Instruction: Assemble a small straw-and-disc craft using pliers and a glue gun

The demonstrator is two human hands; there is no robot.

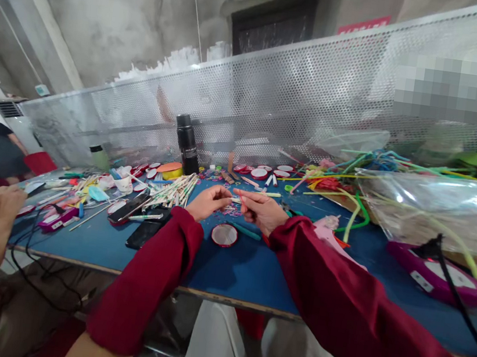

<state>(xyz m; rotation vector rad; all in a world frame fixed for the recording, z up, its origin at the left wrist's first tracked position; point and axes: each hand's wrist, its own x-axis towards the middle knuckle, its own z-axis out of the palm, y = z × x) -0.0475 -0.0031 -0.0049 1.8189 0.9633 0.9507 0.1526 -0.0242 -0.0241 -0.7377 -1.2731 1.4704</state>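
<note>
Both hands meet over the blue table, fingertips almost touching. My left hand (209,203) is closed in a pinch; what lies in it is too small to make out. My right hand (264,211) also pinches, and a thin reddish piece (240,194) shows at its fingertips. Under the fingers lies a scatter of small purple rings (231,210). A round red-rimmed disc with a pale face (224,234) rests just in front of the hands. Beside it, below my right hand, is a slim teal tool (246,230), partly hidden.
Left of my hands lie a bundle of patterned sticks (175,189) and a black phone (139,238). A black bottle (186,147) stands behind. On the right are fuzzy coloured stems (363,212), clear plastic bags (440,211) and a purple power strip (440,281). A co-worker's hand (6,200) appears far left.
</note>
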